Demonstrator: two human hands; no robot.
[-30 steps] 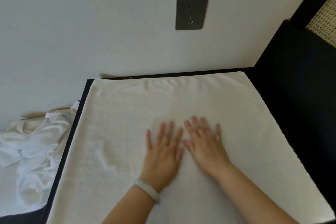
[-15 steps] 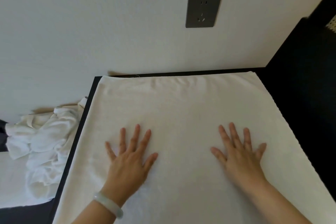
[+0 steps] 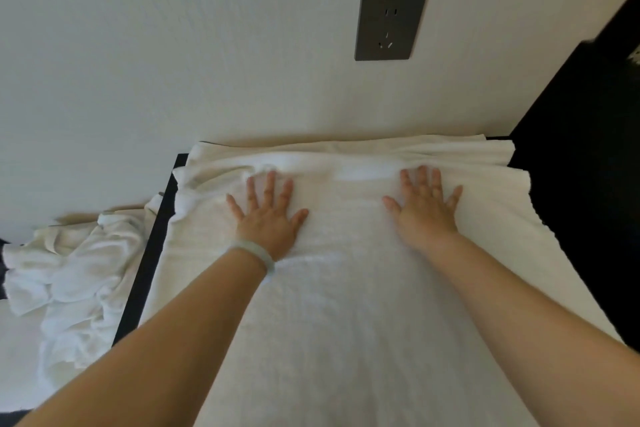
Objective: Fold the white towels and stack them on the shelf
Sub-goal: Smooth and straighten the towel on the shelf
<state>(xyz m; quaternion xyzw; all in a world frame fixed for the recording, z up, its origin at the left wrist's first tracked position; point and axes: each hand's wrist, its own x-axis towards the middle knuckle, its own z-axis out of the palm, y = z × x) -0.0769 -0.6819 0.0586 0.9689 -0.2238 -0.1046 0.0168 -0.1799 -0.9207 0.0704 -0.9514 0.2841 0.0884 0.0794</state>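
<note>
Pressing down with spread, straight fingers (image 3: 270,185), the left hand (image 3: 268,218) and right hand (image 3: 424,210) lie flat and well apart on a white towel (image 3: 346,322) — its far end bunched into ridges just beyond the fingertips. It covers a black tabletop (image 3: 149,253), long axis running from the near edge to the far edge at the wall (image 3: 173,45) with its grey socket (image 3: 390,25). Crumpled white towels (image 3: 76,270) lie off the left edge.
</note>
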